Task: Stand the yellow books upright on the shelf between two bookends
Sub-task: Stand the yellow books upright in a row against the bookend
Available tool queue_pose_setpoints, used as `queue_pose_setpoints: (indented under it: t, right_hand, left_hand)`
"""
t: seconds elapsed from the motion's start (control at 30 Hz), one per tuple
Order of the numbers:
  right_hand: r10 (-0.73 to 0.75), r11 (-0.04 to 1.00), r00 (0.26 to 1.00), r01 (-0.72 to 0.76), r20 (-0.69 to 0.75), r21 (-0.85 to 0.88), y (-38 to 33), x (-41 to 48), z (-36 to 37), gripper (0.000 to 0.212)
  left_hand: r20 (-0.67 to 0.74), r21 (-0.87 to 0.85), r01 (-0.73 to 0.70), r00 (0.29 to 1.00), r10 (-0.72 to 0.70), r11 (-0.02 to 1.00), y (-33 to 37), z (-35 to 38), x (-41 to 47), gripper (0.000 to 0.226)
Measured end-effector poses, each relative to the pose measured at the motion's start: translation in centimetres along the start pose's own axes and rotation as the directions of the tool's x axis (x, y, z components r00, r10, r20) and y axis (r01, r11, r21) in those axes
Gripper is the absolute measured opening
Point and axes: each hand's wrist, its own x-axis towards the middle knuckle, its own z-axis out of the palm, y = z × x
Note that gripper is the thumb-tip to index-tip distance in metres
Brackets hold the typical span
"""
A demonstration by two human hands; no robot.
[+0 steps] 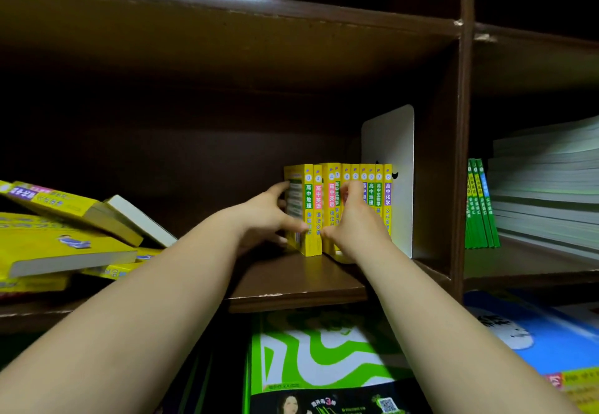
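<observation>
The dark brown wooden shelf (291, 287) bore upright yellow paperback books (337, 206), a white metal bookend (393, 154), and toppled yellow books (64, 238).

Dim overall; the dark brown wooden shelf (291, 287) recess is black at nine o'clock. Wide-angle bending and blur soften the edges.

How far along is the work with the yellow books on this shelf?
Done: a row of yellow books stands upright against the white bookend. In hand: the left hand holds the row's left end and the right hand is on its front. Left: more loose yellow books lie in a pile at the left, and no second bookend is visible.
</observation>
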Motion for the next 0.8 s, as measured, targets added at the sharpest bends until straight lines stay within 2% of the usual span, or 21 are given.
queue_pose_setpoints:
  t: [0.1,0.2,0.27,0.4,0.53,0.63,0.73,0.8]
  right_hand:
    - [-0.020,1.000,1.000,0.020,0.019,-0.019,0.2,0.3,0.3,0.058]
    - [0.005,0.998,0.998,-0.001,0.060,-0.061,0.4,0.7,0.2,0.043]
    - [0.010,0.998,0.998,-0.007,0.058,-0.057,0.7,0.9,0.1,0.043]
    - [-0.025,1.000,0.999,0.025,0.020,0.011,0.7,0.6,0.2,0.039]
    - [-0.129,0.991,0.992,0.128,0.009,0.025,0.1,0.4,0.3,0.005]
    - [-0.095,0.995,0.995,0.095,0.027,-0.017,0.1,0.3,0.4,0.015]
    - [-0.081,0.997,0.995,0.082,0.060,-0.015,0.0,0.1,0.3,0.003]
    - [-0.122,0.992,0.992,0.121,0.034,0.024,0.0,-0.1,0.2,0.006]
  left_hand:
    - [0.019,0.019,-0.032,0.999,0.031,0.999,0.1,0.9,0.0,0.087]
    - [-0.023,-0.005,-0.073,0.997,0.073,0.997,0.3,1.4,0.5,0.087]
    - [-0.028,-0.002,-0.070,0.997,0.070,0.998,0.3,1.2,0.7,0.088]
    - [-0.031,0.129,-0.083,0.996,0.088,0.988,0.2,1.1,0.9,0.087]
    - [-0.053,0.177,-0.097,0.993,0.108,0.980,0.0,1.0,1.2,0.085]
    - [-0.029,0.196,-0.041,0.998,0.047,0.980,-0.5,0.8,1.1,0.091]
    - [-0.014,0.165,-0.024,1.000,0.027,0.986,-0.6,0.9,0.9,0.091]
    - [-0.029,0.183,-0.024,0.999,0.030,0.983,-0.6,1.1,0.8,0.091]
